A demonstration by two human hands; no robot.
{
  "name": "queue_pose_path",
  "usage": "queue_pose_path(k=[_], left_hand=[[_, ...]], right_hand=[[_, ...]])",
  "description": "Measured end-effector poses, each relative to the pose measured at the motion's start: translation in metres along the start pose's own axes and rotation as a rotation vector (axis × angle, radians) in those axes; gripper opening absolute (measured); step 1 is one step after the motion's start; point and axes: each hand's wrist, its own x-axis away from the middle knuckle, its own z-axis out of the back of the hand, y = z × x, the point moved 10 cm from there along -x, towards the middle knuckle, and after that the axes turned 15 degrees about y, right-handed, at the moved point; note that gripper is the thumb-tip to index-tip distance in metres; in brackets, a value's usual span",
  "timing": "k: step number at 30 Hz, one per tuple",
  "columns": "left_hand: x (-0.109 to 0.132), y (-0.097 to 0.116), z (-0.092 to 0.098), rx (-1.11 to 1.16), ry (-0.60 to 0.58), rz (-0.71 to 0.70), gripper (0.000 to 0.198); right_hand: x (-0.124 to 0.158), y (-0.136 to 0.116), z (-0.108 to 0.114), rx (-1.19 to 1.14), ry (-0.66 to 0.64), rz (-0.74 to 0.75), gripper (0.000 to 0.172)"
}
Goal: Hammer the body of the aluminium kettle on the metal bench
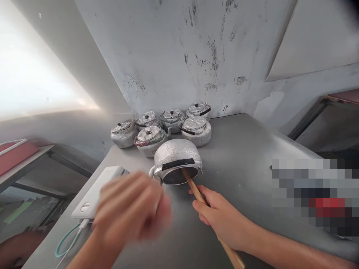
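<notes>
A silver aluminium kettle [176, 151] without a lid lies tipped on its side, its open mouth towards me and its black-gripped handle across the rim. My right hand [214, 209] is wrapped around a wooden stick [196, 190], whose far end goes into the kettle's mouth. What that end touches inside is hidden. In front of the kettle on the left, my left hand [131, 211] is raised above the table and smeared by motion. Its fingers look curled, but whether they hold anything does not show.
Several lidded kettles [196, 130] stand together at the table's [238, 149] far end by the stained wall [182, 67]. A white device [95, 190] with a cable [66, 239] lies at the left edge. A pixelated patch [314, 194] covers the right side.
</notes>
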Motion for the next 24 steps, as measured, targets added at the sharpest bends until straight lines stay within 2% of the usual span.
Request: queue_pose_path(k=[2, 3, 5, 6, 7, 10, 12, 15, 21, 24], left_hand=[[-0.025, -0.016, -0.033, -0.006, -0.086, 0.023, 0.011], [-0.033, -0.027, -0.052, -0.006, -0.177, 0.084, 0.019], [-0.034, -0.05, -0.091, 0.026, -0.44, 0.279, 0.047], [-0.03, -0.055, -0.106, 0.039, -0.561, 0.34, 0.054], [-0.026, -0.058, -0.117, 0.052, -0.646, 0.38, 0.06], [-0.017, -0.06, -0.137, 0.045, -0.799, 0.407, 0.078], [-0.013, -0.063, -0.143, 0.007, -0.826, 0.424, 0.077], [-0.013, -0.064, -0.146, 0.008, -0.81, 0.424, 0.065], [-0.011, -0.064, -0.147, 0.0, -0.786, 0.428, 0.062], [-0.011, -0.062, -0.148, 0.0, -0.781, 0.413, 0.061]], right_hand=[[0.0, 0.0, -0.001, -0.011, -0.006, -0.008, 0.013], [0.001, 0.0, -0.002, -0.017, -0.009, -0.014, 0.011], [0.001, 0.001, -0.003, -0.023, -0.015, -0.031, 0.012], [0.001, 0.002, -0.004, -0.023, -0.016, -0.04, 0.014], [0.001, 0.003, -0.004, -0.02, -0.017, -0.051, 0.017], [-0.001, 0.012, -0.002, 0.01, -0.011, -0.084, 0.022], [-0.002, 0.018, 0.001, 0.044, 0.002, -0.108, 0.024], [-0.002, 0.022, 0.004, 0.103, 0.027, -0.143, 0.032], [0.001, 0.015, -0.007, 0.016, 0.039, -0.157, 0.067], [0.003, 0.018, -0.007, -0.034, 0.113, -0.149, 0.067]])
